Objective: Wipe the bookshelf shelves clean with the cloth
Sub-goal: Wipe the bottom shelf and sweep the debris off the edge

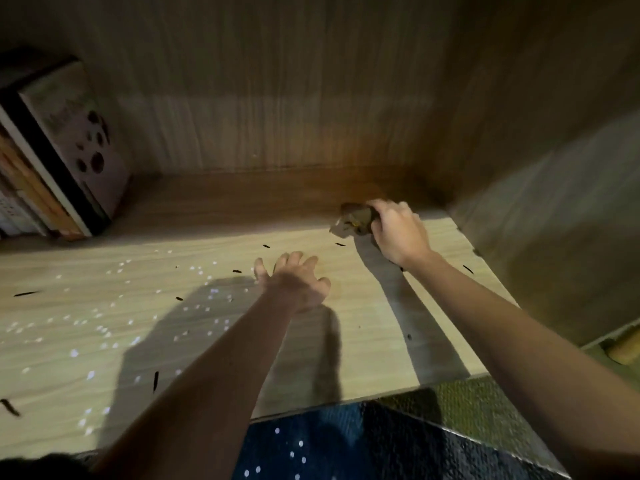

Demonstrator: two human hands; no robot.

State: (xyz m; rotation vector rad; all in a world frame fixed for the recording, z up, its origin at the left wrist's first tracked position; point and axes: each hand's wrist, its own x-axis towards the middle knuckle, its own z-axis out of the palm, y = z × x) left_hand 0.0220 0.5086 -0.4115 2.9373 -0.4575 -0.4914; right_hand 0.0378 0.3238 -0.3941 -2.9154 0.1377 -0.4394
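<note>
Fingers [382,209] of the right hand [398,233] were curled tight over the bunched cloth [353,221], pressing it onto the shelf [363,306] at its far right, close to the corner where the back panel [277,98] met the side wall [554,185]. Nearer the middle, the left hand [294,282] reached in with its fingers spread apart, holding nothing; whether it touched the wood could not be told. White specks [104,327] and dark bits [155,380] lay scattered over the left and middle of the shelf, and books [59,157] leaned at the far left. Done well, the stroke would likely start in that corner and draw the litter forward in one overlapping pass, with the cloth kept flat under the palm so that bits gather rather than scatter toward the books.
</note>
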